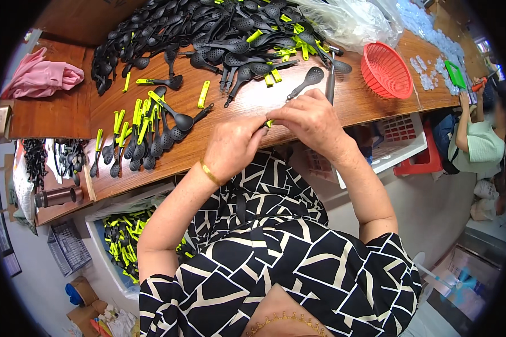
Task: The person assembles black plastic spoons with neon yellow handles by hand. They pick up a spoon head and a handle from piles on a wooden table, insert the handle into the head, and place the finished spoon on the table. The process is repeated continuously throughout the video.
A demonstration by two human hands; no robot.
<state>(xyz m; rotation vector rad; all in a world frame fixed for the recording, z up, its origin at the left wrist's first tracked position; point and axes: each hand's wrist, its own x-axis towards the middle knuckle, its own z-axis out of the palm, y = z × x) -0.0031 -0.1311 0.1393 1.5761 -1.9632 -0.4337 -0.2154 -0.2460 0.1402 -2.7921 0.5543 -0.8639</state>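
My left hand (230,144) and my right hand (312,121) meet over the table's front edge. Both are closed, fingertips together, around a yellow-green handle piece (269,123) with something dark beside it; fingers cover most of it. Just beyond my right hand lies a black slotted spoon (312,77) with a short stem. To the left of my left hand, black spoons with yellow-green handles (143,132) lie in an overlapping row. One loose yellow-green handle (204,94) rests behind them. A large heap of black spoons and ladles (208,33) covers the back.
A red plastic basket (385,73) and clear plastic bags (351,22) stand right of the heap. Pink cloth (45,76) lies far left. Below the table sit a bin of finished-looking utensils (123,241) and a white crate (399,140). Another person (478,143) works at right.
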